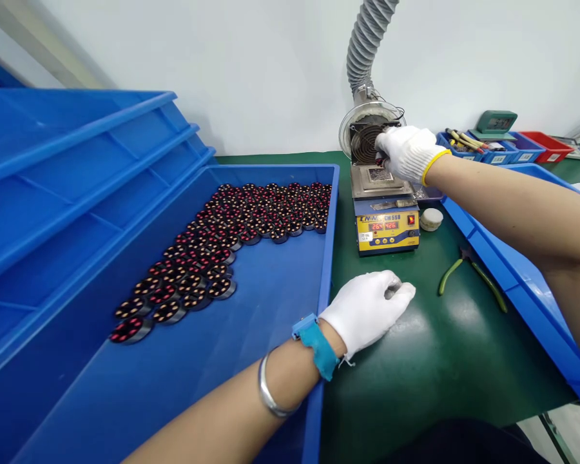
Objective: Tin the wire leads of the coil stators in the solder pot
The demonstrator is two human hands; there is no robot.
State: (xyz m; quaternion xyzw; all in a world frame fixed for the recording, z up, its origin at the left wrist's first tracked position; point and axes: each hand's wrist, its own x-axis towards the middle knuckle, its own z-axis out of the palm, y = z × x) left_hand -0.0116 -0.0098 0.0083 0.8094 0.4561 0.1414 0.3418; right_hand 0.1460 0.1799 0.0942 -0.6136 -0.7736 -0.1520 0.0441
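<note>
My right hand (405, 153), in a white knit glove with a yellow cuff, is raised over the solder pot (385, 222). Its fingers are closed on a small dark reddish part (379, 158), mostly hidden by the glove, just above the shiny solder bath (379, 174). My left hand (370, 312), also in a white glove, rests on the green mat in front of the pot. Its fingers are curled, thumb and forefinger close together, and nothing shows in them. Beside it, a blue tray (325, 290) holds many round black parts (251, 216) with pink or cream dots on top.
Stacked blue trays (77, 161) stand at the left. A grey exhaust hose (365, 45) hangs behind the pot. To the right are a white round tin (431, 219), green-handled cutters (465, 258), another blue tray (512, 258), and small blue and red bins (544, 147).
</note>
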